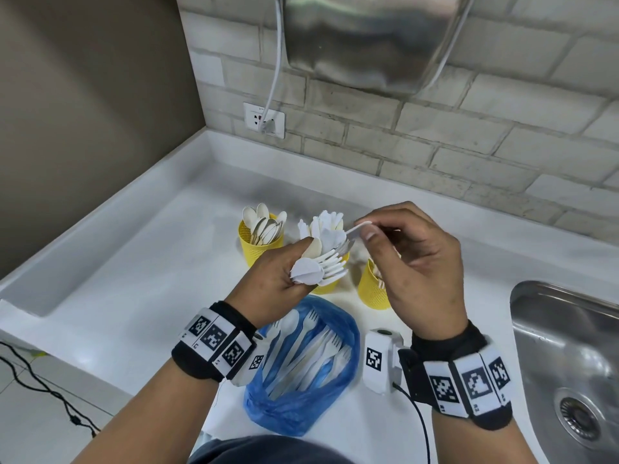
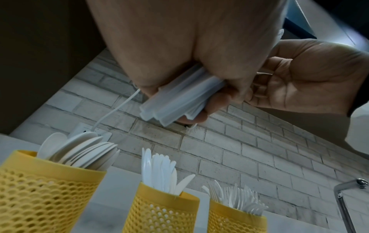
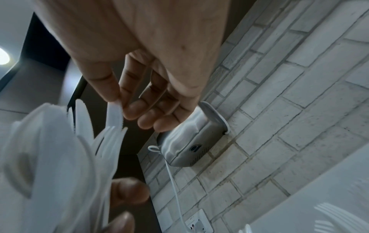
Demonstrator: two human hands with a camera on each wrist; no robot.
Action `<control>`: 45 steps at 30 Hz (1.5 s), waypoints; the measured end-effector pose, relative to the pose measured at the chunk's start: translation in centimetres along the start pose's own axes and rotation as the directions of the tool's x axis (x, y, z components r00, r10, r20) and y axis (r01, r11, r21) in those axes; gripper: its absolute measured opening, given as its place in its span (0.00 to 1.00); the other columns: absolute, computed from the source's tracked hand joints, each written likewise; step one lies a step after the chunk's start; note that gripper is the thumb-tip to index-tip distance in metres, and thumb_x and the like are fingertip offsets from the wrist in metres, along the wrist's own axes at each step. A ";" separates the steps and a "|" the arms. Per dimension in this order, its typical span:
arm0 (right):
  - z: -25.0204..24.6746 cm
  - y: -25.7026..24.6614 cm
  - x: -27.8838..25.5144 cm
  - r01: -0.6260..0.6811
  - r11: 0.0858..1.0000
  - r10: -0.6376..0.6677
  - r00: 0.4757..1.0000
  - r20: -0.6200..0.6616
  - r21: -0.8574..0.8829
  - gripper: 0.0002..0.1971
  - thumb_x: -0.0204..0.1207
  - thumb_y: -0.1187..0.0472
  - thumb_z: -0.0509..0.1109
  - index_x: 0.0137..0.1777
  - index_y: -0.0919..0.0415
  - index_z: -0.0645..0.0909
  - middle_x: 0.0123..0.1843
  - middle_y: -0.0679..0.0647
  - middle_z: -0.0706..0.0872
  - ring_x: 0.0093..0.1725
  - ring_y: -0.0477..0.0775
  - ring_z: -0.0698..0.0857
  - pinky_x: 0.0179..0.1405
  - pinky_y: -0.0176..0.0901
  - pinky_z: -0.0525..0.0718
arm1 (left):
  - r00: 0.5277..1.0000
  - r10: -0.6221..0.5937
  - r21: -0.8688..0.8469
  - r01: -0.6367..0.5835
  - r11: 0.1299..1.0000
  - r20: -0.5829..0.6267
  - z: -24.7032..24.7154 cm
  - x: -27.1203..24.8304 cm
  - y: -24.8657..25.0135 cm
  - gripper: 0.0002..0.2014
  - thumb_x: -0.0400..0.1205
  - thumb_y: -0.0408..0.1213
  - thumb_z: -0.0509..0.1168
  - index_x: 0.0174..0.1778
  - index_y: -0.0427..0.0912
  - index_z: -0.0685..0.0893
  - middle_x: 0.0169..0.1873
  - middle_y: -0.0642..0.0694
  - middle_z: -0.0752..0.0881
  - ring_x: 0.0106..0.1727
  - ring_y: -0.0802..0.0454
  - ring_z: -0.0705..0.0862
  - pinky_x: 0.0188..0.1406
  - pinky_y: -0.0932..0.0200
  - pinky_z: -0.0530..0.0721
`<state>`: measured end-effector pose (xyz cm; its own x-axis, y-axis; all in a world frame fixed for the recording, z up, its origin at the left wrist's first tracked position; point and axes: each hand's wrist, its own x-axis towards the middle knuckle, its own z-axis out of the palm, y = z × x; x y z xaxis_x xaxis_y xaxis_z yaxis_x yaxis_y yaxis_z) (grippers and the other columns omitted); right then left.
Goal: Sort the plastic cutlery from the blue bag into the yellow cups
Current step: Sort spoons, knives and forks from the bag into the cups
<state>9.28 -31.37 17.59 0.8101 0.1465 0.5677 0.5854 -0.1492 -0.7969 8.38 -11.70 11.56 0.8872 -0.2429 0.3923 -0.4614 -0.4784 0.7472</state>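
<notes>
My left hand [image 1: 303, 262] grips a fanned bundle of white plastic cutlery [image 1: 321, 259] above the cups; the bundle's handles [image 2: 179, 97] stick out below the fist. My right hand [image 1: 365, 229] pinches the tip of one serrated knife [image 3: 114, 115] at the bundle's top, between thumb and forefinger. Three yellow mesh cups stand behind: the left cup [image 2: 46, 189] holds spoons, the middle cup [image 2: 161, 209] knives, the right cup [image 2: 235, 220] forks. The open blue bag [image 1: 301, 363] lies on the counter in front, with several pieces of cutlery inside.
A steel sink [image 1: 569, 363] lies at the right, its tap [image 2: 347, 197] beside it. A steel appliance [image 1: 368, 38] hangs on the brick wall, its cord running to a socket [image 1: 264, 120]. The white counter [image 1: 134, 279] has a raised rim at left and back.
</notes>
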 end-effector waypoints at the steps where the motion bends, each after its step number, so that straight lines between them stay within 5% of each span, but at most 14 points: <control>1: -0.2 -0.1 0.1 0.011 1.000 -0.010 1.000 -0.024 0.012 0.05 0.81 0.73 0.73 0.49 0.65 0.89 0.46 0.59 0.90 0.48 0.55 0.89 0.50 0.41 0.84 | 1.000 -0.018 -0.006 0.018 1.000 0.006 0.1 -0.1 -0.2 0.23 0.82 0.25 0.69 0.53 0.66 0.80 0.42 0.61 0.85 0.42 0.59 0.82 0.40 0.68 0.79; 3: -0.6 -0.5 0.3 0.019 0.999 -0.015 0.997 -0.072 0.047 0.05 0.83 0.72 0.71 0.50 0.64 0.87 0.46 0.61 0.89 0.48 0.60 0.88 0.51 0.47 0.86 | 0.997 -0.073 -0.025 0.074 0.997 0.031 0.4 -0.2 -0.8 0.13 0.84 0.30 0.69 0.61 0.51 0.83 0.47 0.50 0.88 0.49 0.48 0.85 0.49 0.51 0.85; 6: -1.0 -1.2 0.6 0.026 0.992 -0.006 0.987 -0.162 0.127 0.06 0.85 0.72 0.67 0.52 0.63 0.83 0.47 0.66 0.89 0.48 0.67 0.88 0.53 0.58 0.88 | 0.993 -0.112 -0.039 0.114 0.993 0.044 0.4 -0.1 -0.9 0.17 0.86 0.33 0.70 0.69 0.49 0.81 0.54 0.45 0.89 0.55 0.45 0.86 0.57 0.47 0.83; 9: -1.4 -2.1 1.2 0.083 0.970 -0.020 0.964 -0.264 0.230 0.05 0.87 0.69 0.64 0.52 0.62 0.79 0.49 0.66 0.89 0.51 0.72 0.88 0.55 0.67 0.88 | 0.994 -0.100 -0.053 0.103 0.993 0.044 0.5 -0.1 -0.8 0.16 0.86 0.33 0.70 0.69 0.51 0.82 0.55 0.49 0.89 0.56 0.49 0.86 0.59 0.51 0.84; 13: -2.2 -3.3 2.0 0.149 0.912 0.034 0.900 -0.434 0.382 0.05 0.90 0.66 0.57 0.53 0.60 0.73 0.48 0.64 0.88 0.48 0.68 0.88 0.54 0.62 0.87 | 0.993 -0.116 -0.105 0.119 0.987 0.035 0.6 -0.4 -0.9 0.17 0.86 0.33 0.70 0.68 0.54 0.83 0.57 0.57 0.88 0.58 0.58 0.85 0.57 0.72 0.80; 17: -2.9 -4.2 2.3 0.196 0.892 0.063 0.837 -0.543 0.407 0.04 0.93 0.63 0.50 0.61 0.63 0.64 0.38 0.63 0.87 0.35 0.68 0.89 0.44 0.60 0.88 | 0.990 -0.132 -0.115 0.136 0.984 0.042 0.5 -0.5 -1.0 0.18 0.86 0.33 0.70 0.69 0.56 0.82 0.59 0.58 0.89 0.59 0.63 0.85 0.58 0.78 0.77; 22: -2.0 -3.5 1.6 0.180 0.972 -0.113 0.919 -0.379 0.148 0.04 0.94 0.63 0.51 0.60 0.57 0.66 0.29 0.61 0.70 0.20 0.61 0.71 0.19 0.51 0.77 | 0.991 -0.128 -0.087 0.131 0.988 0.038 0.6 -0.4 -1.1 0.17 0.85 0.34 0.71 0.69 0.52 0.83 0.57 0.53 0.90 0.59 0.58 0.85 0.58 0.69 0.81; 27: -0.5 -1.9 0.5 -0.131 0.991 0.131 0.990 -0.047 0.005 0.06 0.82 0.60 0.73 0.55 0.61 0.86 0.31 0.58 0.81 0.27 0.50 0.76 0.31 0.33 0.77 | 0.993 -0.108 -0.063 0.110 0.992 0.036 0.6 -0.4 -1.1 0.15 0.85 0.34 0.70 0.67 0.49 0.84 0.55 0.54 0.90 0.57 0.59 0.86 0.56 0.69 0.81; 29: 0.0 -1.4 0.2 -0.198 0.980 0.200 0.978 0.056 -0.033 0.04 0.81 0.61 0.76 0.53 0.55 0.90 0.26 0.61 0.75 0.27 0.57 0.73 0.33 0.36 0.78 | 0.994 -0.104 -0.056 0.106 0.993 0.040 0.6 -0.4 -1.2 0.17 0.85 0.33 0.70 0.69 0.50 0.83 0.55 0.57 0.89 0.57 0.62 0.85 0.56 0.73 0.80; 31: 0.0 -0.8 0.1 -0.229 0.972 0.233 0.966 0.112 -0.053 0.05 0.81 0.62 0.76 0.52 0.52 0.92 0.24 0.57 0.69 0.26 0.51 0.70 0.32 0.35 0.75 | 0.994 -0.104 -0.040 0.106 0.994 0.045 0.7 -0.5 -1.3 0.18 0.85 0.33 0.70 0.69 0.53 0.82 0.54 0.60 0.89 0.57 0.64 0.85 0.57 0.72 0.80; 37: -0.1 -0.9 0.1 -0.247 0.967 0.254 0.951 0.179 -0.061 0.04 0.81 0.63 0.76 0.52 0.55 0.92 0.24 0.52 0.68 0.26 0.48 0.69 0.32 0.29 0.74 | 0.994 -0.101 -0.014 0.101 0.995 0.041 0.6 -0.6 -1.6 0.20 0.84 0.34 0.70 0.69 0.59 0.80 0.54 0.67 0.86 0.56 0.67 0.84 0.55 0.72 0.80; 41: 0.3 -0.9 0.3 -0.161 0.979 0.172 0.982 0.084 -0.122 0.07 0.83 0.64 0.72 0.50 0.55 0.92 0.35 0.55 0.90 0.34 0.57 0.86 0.36 0.47 0.84 | 0.989 -0.141 0.014 0.140 0.990 0.051 0.7 -0.7 -1.8 0.20 0.85 0.37 0.70 0.73 0.55 0.80 0.59 0.59 0.88 0.59 0.61 0.85 0.58 0.57 0.84; 45: 0.5 -0.9 0.4 -0.157 0.982 0.166 0.982 0.086 -0.103 0.07 0.80 0.62 0.72 0.51 0.54 0.92 0.40 0.55 0.92 0.37 0.54 0.88 0.39 0.44 0.86 | 0.992 -0.119 0.023 0.118 0.993 0.050 0.8 -0.7 -1.9 0.21 0.84 0.36 0.69 0.73 0.54 0.80 0.59 0.58 0.89 0.59 0.58 0.86 0.59 0.51 0.85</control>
<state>9.02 -30.69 18.45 0.8904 0.2031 0.4073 0.4508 -0.2702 -0.8507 8.64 -11.29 9.42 0.9349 -0.2263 0.2734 -0.3534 -0.5227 0.7758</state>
